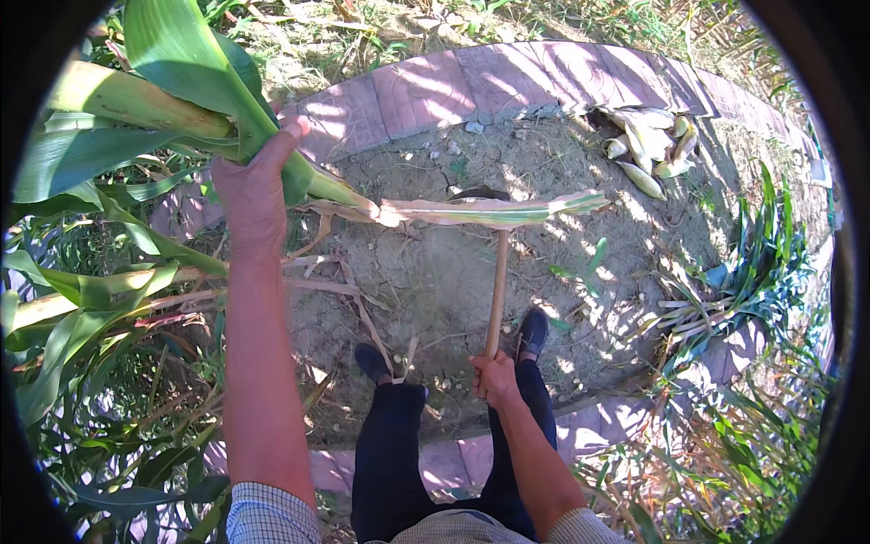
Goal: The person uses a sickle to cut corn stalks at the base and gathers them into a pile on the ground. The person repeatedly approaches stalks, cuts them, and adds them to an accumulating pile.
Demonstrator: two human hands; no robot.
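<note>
My left hand [257,190] grips a green corn stalk [333,187] with broad leaves, at the upper left. From the stalk's lower end a partly dried leaf [476,211] stretches to the right. My right hand [497,379], low in the middle, is closed around the wooden handle [499,292] of a sickle. Its dark curved blade [481,194] shows just beyond the dry leaf, which covers the top of the handle and part of the blade. Whether leaf and blade touch, I cannot tell.
Corn ears in pale husks [652,143] lie heaped at the upper right. A bundle of long-leaved green plants [741,285] rests at the right. Reddish paving blocks [428,88] border the cracked soil [435,272]. Leafy corn stalks [88,299] crowd the left side. Dry stubble is near my feet.
</note>
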